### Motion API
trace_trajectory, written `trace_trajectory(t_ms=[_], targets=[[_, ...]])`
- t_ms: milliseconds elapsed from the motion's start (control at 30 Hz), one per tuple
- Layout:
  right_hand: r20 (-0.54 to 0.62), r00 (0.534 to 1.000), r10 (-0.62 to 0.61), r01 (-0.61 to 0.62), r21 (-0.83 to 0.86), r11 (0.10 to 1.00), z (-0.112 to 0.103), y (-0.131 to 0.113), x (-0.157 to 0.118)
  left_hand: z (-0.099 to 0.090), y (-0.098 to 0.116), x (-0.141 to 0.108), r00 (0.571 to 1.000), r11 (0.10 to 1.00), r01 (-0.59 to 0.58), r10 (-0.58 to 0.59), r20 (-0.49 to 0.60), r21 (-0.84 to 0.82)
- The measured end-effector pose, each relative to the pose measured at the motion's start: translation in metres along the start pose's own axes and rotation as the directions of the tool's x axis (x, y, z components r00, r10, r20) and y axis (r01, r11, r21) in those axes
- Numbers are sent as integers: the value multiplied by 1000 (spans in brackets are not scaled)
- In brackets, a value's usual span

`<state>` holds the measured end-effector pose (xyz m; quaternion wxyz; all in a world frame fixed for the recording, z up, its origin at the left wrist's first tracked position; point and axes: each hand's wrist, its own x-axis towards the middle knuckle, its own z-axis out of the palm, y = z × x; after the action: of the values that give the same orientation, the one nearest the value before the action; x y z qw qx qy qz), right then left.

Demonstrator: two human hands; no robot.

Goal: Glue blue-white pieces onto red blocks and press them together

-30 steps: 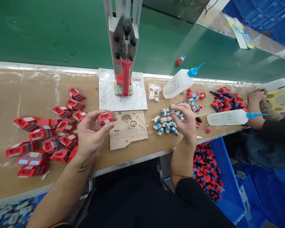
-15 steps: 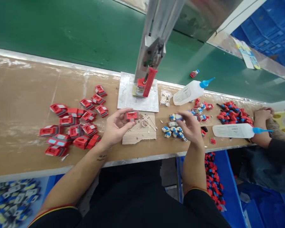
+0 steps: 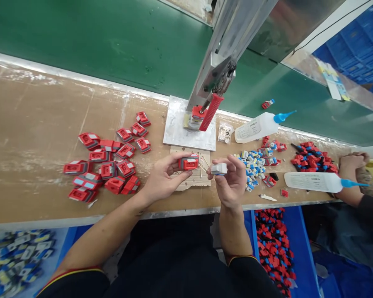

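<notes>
My left hand [image 3: 165, 177] pinches a red and grey plastic toy car part [image 3: 189, 162] between thumb and fingers, above a torn piece of cardboard [image 3: 186, 184]. A short gap to the right, my right hand [image 3: 231, 182] grips a small white plastic part [image 3: 219, 168], its blue edge showing underneath. The two parts are apart. Several cotton swabs [image 3: 204, 165] lie on the cardboard, partly hidden by my hands. Right of my right hand is a pile of small blue and white parts [image 3: 251, 165]. Several red and grey car parts [image 3: 107, 169] are spread out at the left.
A press with a red handle [image 3: 211, 111] stands on a metal plate [image 3: 174, 124] ahead. White bottles with blue nozzles [image 3: 255, 128] and a red and black pile [image 3: 313, 157] are to the right. Blue bins [image 3: 301, 244] sit below the table edge. A co-worker's hand [image 3: 351, 161] rests at far right.
My right hand has come left from the blue and white pile with the white part, close to my left hand. My left hand still holds the red part. The whole view has shifted slightly.
</notes>
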<state>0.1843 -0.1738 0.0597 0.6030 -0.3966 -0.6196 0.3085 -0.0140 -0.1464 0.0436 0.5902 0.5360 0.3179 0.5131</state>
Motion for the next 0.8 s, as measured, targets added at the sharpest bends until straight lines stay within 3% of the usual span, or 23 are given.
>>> trace_trajectory(t_ms=[200,367,533,667,800], targets=[[-87,987,137,-128,102,987,8,0,-8,1,4,0,999,999,-38,38,23,14],[-82,987,140,-125,170,978,8,-1,-6,2,4,-1,999,998,-44,43,24,38],[-108,994,-13,5,-69,998,2,-7,-2,0,5,-2,999,992,-31,28,28,120],[43,985,-167,172,-289,942,-5,-19,7,-1,7,0,997,976,-59,49,54,208],[181,946,-269,323,-442,837,-3,-31,15,-1,8,0,995,960,-92,79,60,263]])
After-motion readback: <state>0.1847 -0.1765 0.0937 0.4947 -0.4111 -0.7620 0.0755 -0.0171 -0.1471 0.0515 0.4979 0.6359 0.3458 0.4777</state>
